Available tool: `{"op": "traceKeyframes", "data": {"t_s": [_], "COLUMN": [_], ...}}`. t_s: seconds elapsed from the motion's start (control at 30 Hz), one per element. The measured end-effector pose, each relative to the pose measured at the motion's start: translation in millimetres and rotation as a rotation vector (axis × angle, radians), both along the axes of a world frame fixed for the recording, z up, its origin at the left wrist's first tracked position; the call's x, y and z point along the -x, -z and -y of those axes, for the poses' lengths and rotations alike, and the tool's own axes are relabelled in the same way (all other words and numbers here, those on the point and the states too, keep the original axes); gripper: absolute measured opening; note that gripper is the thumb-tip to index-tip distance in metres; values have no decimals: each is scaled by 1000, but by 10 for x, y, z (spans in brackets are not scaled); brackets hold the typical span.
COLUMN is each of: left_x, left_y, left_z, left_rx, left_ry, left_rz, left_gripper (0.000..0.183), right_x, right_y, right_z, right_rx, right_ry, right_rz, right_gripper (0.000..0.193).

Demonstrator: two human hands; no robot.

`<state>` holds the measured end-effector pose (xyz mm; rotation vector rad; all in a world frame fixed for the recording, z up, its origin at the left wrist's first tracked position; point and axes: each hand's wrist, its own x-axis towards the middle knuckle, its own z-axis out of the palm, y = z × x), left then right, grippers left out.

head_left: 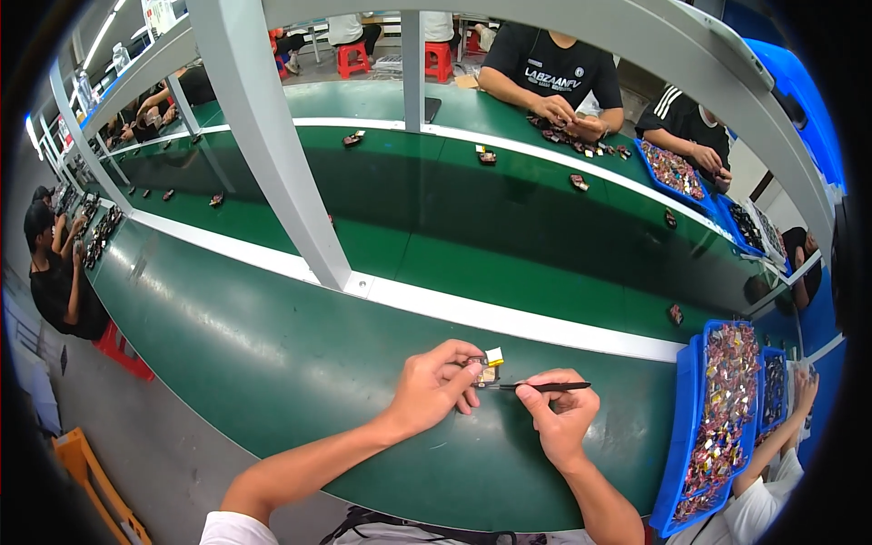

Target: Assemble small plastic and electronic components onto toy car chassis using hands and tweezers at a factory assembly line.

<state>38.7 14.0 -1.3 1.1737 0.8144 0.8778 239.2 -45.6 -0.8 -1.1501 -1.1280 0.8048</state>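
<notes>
Your left hand (429, 389) is pinched around a small device (488, 374) with a white-and-yellow piece (494, 356) above the green tabletop (300, 350), while your right hand (561, 422) grips a slim black tool (565, 387) pointing at it, left of the blue bin (687, 427)

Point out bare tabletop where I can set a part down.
The green tabletop is bare left of the left hand, up to the white rail, and between the right hand and the blue bin. Crowded: that bin, heaped with small wired parts.
</notes>
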Motion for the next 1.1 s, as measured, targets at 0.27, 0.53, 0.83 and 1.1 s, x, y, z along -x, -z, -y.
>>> {"op": "traceKeyframes", "data": {"t_s": [0.27,0.53,0.83,1.1], "left_x": [-34,-59,-64,-71], "left_y": [-13,5,6,9], "left_z": [62,83,127,137], "left_rx": [-28,-71,-100,-158], "left_ry": [-9,-44,-23,-16], "left_rz": [-22,-18,-76,-91], "left_gripper": [25,22,18,17], "right_x": [54,73,65,41], "right_y": [51,32,-47,-104], "right_z": [-3,5,17,-17], "right_rx": [-111,-70,187,283], "right_ry": [9,53,-25,-97], "right_rz": [225,249,15,-124], "right_gripper": [15,15,12,9]}}
